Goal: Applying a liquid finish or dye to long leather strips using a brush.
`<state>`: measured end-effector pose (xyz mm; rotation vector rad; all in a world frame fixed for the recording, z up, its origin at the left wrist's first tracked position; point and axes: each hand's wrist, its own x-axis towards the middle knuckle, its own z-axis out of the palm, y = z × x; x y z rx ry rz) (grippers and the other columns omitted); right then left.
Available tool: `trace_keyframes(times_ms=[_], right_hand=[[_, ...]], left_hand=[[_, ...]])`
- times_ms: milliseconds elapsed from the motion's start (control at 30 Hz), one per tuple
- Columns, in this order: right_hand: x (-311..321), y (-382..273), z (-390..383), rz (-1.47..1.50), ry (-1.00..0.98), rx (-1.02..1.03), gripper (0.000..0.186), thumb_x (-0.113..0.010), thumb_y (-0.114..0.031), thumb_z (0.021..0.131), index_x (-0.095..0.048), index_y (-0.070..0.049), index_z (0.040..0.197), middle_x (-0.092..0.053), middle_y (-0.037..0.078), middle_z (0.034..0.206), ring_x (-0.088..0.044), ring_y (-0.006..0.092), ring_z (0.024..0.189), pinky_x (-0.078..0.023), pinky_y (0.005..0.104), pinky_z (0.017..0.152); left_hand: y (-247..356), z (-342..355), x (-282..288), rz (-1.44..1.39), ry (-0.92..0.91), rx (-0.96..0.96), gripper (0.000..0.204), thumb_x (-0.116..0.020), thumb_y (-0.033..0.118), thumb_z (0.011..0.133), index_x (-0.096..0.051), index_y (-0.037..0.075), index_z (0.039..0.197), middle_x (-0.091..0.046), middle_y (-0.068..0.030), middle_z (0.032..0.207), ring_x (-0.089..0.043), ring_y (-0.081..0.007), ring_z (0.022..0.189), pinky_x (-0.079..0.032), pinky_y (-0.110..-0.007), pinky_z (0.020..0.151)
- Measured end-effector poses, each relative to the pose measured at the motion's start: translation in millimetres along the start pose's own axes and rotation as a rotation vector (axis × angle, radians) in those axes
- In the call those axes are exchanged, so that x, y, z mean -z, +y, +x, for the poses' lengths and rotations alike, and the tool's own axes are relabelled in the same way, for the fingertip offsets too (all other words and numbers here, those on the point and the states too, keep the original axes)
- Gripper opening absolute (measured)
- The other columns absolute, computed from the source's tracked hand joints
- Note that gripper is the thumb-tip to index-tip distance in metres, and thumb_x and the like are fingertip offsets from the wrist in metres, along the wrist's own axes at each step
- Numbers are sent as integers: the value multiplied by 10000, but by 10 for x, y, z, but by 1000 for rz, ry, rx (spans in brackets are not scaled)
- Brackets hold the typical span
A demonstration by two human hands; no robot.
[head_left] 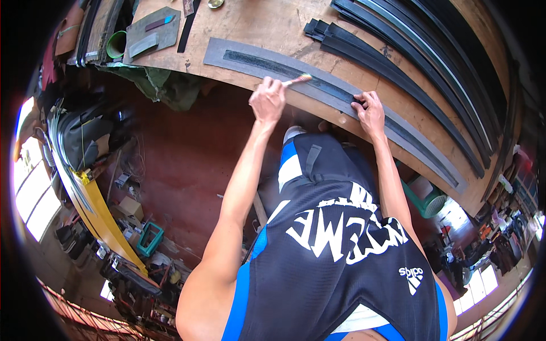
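In my left hand [268, 101] is a small brush [297, 80], its light bristle tip pointing right over a long black strip [250, 60]. The strip lies lengthwise on a narrow grey board [215, 55] along the near edge of the bench. Part of the strip near the brush looks darker and shinier. My right hand [371, 111], fingers curled, grips the strip farther right, thumb and fingertips at its near side. Both forearms reach up from my body.
Bundles of long black strips [392, 67] fill the wooden bench's [256, 23] far right. At the far left are a grey plate [152, 33] carrying a blade-like tool, a green cup [116, 44] and a small metal dish [215, 3]. A green plastic stool [429, 204] stands below the bench.
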<state>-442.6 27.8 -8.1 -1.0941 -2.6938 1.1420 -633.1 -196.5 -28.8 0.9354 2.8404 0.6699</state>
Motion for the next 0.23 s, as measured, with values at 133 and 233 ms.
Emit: trace_keyframes(times_ms=[133,233], right_hand=[[-3,19,3,-5,9,-6,208,-730,-102,758,-681,-45,952,-611,100,921,-608,253,740,-491,367,692],[2,26,7,7,8,4,209,-730,-99,756,-684,-44,951,-612,102,918,-608,254,734,-490,368,686]], left_hand=[[-432,177,218,176,67,117,154,-690,257,841,-620,127,796,-582,-45,859,-635,-285,694,-505,-413,574],[-532,228,319,179,118,118,143,-689,249,841,-621,125,817,-590,-37,872,-638,-282,735,-503,-417,604]])
